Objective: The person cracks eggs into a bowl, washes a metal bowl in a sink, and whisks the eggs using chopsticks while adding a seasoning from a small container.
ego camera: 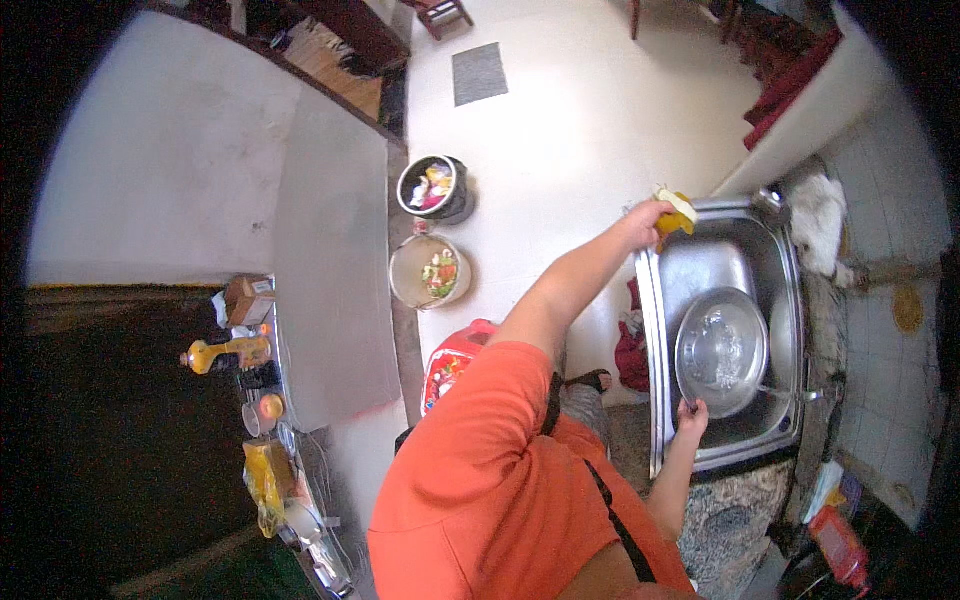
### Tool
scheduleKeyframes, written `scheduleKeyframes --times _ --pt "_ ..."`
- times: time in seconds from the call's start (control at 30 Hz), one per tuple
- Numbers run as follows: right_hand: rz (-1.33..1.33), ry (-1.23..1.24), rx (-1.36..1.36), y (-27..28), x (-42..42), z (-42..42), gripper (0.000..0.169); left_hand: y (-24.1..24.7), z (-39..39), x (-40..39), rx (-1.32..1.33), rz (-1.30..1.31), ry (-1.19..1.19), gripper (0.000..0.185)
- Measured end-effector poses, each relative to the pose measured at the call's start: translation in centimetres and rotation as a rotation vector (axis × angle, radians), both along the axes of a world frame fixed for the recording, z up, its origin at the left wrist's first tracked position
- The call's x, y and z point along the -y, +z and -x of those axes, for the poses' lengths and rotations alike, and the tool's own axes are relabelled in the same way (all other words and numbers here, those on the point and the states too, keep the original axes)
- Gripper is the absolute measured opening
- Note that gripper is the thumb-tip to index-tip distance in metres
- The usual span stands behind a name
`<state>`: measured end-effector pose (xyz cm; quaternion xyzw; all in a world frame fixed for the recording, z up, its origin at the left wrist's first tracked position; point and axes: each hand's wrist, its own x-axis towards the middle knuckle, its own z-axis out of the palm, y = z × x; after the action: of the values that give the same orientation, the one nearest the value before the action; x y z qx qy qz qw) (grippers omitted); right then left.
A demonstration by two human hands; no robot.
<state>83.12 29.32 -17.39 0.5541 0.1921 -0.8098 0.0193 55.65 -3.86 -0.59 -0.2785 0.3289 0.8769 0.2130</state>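
Note:
My left hand (643,223) is at the upper left corner of a stainless steel sink (654,360), closed on a crumpled yellow and whitish piece (677,214), perhaps a cloth or a sponge. Lower down, my right hand (694,418) grips the near rim of a round, shiny bowl (701,360) in the sink basin. Bright, rippled reflections show inside the bowl, which looks wet. A faucet spout (810,395) reaches in from the right, its tip near the bowl's edge. The fingers under the bowl's rim are partly hidden.
On the floor to the left stand a black-lined bin (459,196) and a pale bucket (405,274) holding food scraps. A red container (450,352) is beside my arm. A white cloth (817,217) and a red bottle (840,546) lie beyond the sink. Bottles and packages line the far-left counter.

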Motion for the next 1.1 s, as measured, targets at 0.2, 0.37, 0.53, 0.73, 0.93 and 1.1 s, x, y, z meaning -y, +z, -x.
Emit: scheduleKeyframes --times 0.2,0.37,0.53,0.73,0.93,1.1 --pt "-0.052 0.195 0.122 -5.9 -2.9 0.5 0.021 0.9 0.0 10.6 -0.075 -0.151 0.158 0.040" --pt "-0.200 0.284 0.249 -6.0 -4.2 -0.1 0.032 -3.9 -7.5 31.1 -0.041 -0.004 0.339 0.030" --pt "-0.292 0.387 0.255 -0.3 -2.0 -0.1 0.039 -7.6 -20.1 47.1 0.317 0.300 0.684 0.025" --pt "-0.447 0.465 0.522 5.8 -2.3 2.0 0.057 -12.8 -29.4 57.2 0.513 0.667 0.646 0.036" --pt "-0.446 0.248 0.642 10.7 -0.9 2.7 0.066 -9.3 -27.6 57.4 0.742 0.826 0.572 0.080" --pt "-0.495 0.071 0.275 6.8 -4.0 -2.0 0.032 -13.2 -24.0 55.9 0.528 0.612 0.408 0.061"
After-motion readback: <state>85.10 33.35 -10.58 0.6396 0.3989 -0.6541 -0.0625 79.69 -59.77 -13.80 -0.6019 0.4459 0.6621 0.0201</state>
